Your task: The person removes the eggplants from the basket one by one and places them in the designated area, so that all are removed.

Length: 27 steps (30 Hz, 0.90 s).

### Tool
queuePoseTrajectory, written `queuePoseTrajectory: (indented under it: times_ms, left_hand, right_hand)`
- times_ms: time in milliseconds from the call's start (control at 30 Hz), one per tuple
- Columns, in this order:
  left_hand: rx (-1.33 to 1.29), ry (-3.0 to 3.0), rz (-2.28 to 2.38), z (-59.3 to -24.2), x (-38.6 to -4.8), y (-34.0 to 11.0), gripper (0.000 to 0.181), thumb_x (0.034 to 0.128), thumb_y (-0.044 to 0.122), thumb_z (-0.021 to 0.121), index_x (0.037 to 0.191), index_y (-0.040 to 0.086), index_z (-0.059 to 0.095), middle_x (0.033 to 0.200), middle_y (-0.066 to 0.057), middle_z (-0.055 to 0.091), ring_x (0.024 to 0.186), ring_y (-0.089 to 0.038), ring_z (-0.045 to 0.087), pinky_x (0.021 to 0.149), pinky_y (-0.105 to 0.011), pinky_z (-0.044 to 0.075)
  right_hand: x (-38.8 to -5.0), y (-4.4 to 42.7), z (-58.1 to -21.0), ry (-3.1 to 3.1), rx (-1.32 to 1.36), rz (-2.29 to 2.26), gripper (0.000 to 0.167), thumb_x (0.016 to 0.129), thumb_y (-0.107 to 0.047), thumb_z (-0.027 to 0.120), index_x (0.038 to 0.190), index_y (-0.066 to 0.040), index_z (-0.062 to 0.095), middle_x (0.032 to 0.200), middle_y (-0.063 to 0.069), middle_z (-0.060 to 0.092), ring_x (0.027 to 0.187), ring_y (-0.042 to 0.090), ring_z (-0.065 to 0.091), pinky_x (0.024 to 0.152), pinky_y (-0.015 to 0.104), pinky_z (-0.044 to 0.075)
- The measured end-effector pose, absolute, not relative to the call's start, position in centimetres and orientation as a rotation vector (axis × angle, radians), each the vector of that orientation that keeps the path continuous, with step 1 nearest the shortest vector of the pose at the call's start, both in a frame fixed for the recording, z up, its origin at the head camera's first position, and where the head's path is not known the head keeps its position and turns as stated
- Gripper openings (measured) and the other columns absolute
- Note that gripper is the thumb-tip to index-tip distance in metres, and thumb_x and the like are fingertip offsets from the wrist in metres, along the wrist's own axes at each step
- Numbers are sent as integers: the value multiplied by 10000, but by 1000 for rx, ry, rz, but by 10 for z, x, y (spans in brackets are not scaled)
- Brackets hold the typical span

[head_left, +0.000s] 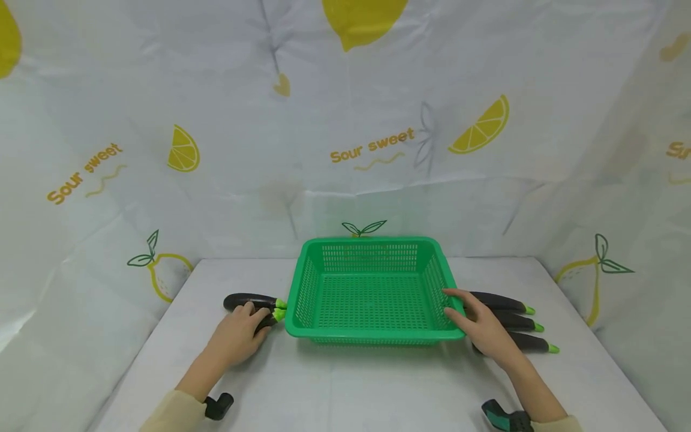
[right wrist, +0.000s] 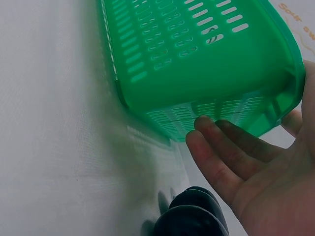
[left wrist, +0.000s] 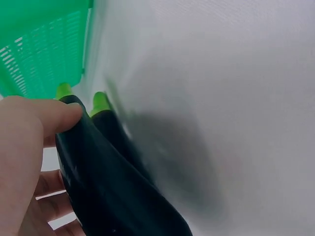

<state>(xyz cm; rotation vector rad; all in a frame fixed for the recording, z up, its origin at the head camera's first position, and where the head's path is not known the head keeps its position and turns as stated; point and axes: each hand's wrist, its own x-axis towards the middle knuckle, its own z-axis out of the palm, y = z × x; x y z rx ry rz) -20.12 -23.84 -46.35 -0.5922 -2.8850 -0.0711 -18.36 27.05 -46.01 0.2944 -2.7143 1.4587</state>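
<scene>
A green plastic basket [head_left: 372, 300] stands mid-table, its inside bare. At its left lie dark eggplants with bright green stem ends. My left hand [head_left: 237, 337] holds the nearer eggplant [left wrist: 108, 172], thumb on top near the stem and fingers along the other side. Another eggplant [head_left: 251, 300] lies just beyond it, partly hidden in the left wrist view. My right hand [head_left: 483, 327] grips the right rim of the basket, with fingertips [right wrist: 201, 142] against the outer wall and the thumb side over the edge.
Three more eggplants [head_left: 520, 322] lie side by side right of the basket, partly behind my right hand. A white tablecloth [head_left: 345, 384] covers the table, and a lemon-printed white sheet [head_left: 243, 180] hangs behind and at the sides.
</scene>
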Motion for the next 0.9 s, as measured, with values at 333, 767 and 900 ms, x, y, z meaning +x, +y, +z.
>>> queuePoseTrajectory:
  times_ms: [333, 767, 900]
  left_hand:
    - [-573, -2899, -8, -477, -202, -235, 348, 905, 228, 774, 1210, 79, 692, 905, -62, 548, 791, -223, 482, 719, -452, 501]
    - [-588, -2784, -17, -486, -199, -228, 392, 844, 231, 844, 1174, 78, 700, 920, -73, 567, 818, -247, 511, 695, -417, 469]
    - [-589, -2768, -37, -486, -198, -229, 390, 830, 230, 858, 1152, 81, 700, 907, -59, 561, 806, -231, 494, 685, -398, 459]
  right_hand:
    - [-184, 269, -459, -2715, 294, 1479, 542, 1051, -312, 588, 1514, -81, 428, 1590, 292, 298, 1431, 553, 285, 1052, 722, 329]
    - [-181, 272, -461, -2717, 307, 1509, 565, 1057, -351, 567, 1531, -87, 412, 1603, 284, 281, 1442, 563, 250, 1067, 731, 297]
    - [-179, 272, -458, -2727, 325, 1508, 589, 1061, -354, 558, 1551, -76, 385, 1604, 282, 283, 1440, 563, 253, 1069, 729, 299]
